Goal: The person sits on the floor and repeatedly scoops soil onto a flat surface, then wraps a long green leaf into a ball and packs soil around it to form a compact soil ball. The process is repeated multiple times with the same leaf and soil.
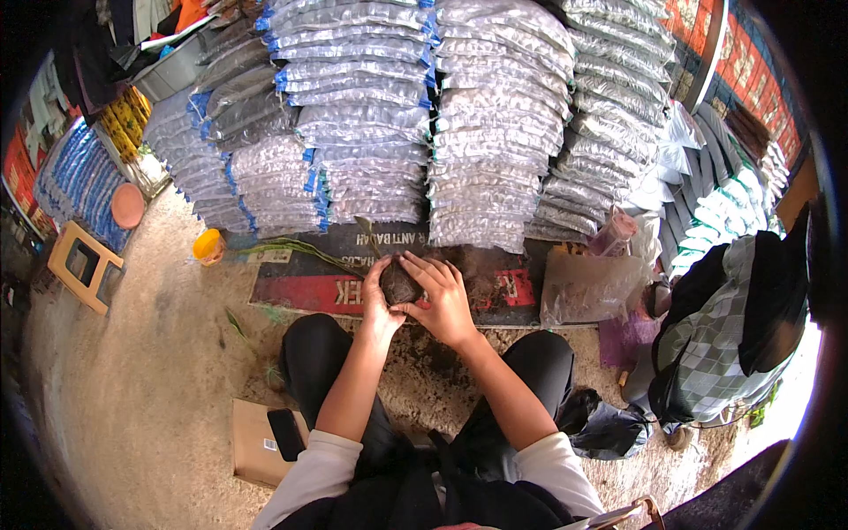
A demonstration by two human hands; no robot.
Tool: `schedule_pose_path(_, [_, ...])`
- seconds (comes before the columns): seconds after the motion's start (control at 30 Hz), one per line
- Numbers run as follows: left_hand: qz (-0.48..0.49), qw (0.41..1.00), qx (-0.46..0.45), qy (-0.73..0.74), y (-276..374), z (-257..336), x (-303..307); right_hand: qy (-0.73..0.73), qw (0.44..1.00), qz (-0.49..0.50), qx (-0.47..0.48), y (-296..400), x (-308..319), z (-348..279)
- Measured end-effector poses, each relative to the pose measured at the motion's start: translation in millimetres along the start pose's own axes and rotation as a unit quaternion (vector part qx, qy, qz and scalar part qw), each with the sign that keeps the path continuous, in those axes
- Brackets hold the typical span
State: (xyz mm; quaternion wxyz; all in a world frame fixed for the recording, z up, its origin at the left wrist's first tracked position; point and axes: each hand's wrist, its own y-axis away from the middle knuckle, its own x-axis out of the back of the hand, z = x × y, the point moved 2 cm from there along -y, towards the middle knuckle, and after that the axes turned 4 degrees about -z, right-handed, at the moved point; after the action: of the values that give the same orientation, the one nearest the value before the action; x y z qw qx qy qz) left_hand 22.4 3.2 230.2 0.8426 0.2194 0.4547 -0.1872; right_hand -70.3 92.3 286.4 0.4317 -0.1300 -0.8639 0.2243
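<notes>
Between my two hands is a dark, rounded root ball (401,281), apparently soil matted with roots. My left hand (376,291) cups its left side, and my right hand (437,291) spreads its fingers over the top and right side. A leaf (366,233) rises just beyond the ball; where it joins is hidden. Long green leaves (298,245) stretch out to the left of my hands. Beneath lies a dark printed mat (311,289) with a red band, and loose soil (474,265) is scattered on it to the right.
Tall stacks of filled plastic bags (497,132) stand beyond the mat. A yellow pot (209,247) and a tan stool (86,267) are to the left. A phone (286,434) lies on a cardboard box (252,437). Near my right knee are a clear plastic bag (583,288) and a black bag (606,430).
</notes>
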Motion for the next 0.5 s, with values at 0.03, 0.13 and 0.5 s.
schedule_pose_path(0.03, [0.005, 1.000, -0.001, -0.003, 1.0, 0.3, -2.8, 0.006, 1.000, -0.001, -0.004, 0.9, -1.3, 2.0])
schedule_pose_path(0.13, [0.002, 1.000, 0.003, -0.002, 6.9, 3.0, -2.8, -0.027, 1.000, -0.007, 0.007, -0.7, 1.8, 6.2])
schedule_pose_path(0.5, [-0.023, 0.999, 0.013, -0.038, 16.5, 3.6, -16.3, -0.101, 0.992, 0.035, -0.066, -1.0, 10.0, 3.0])
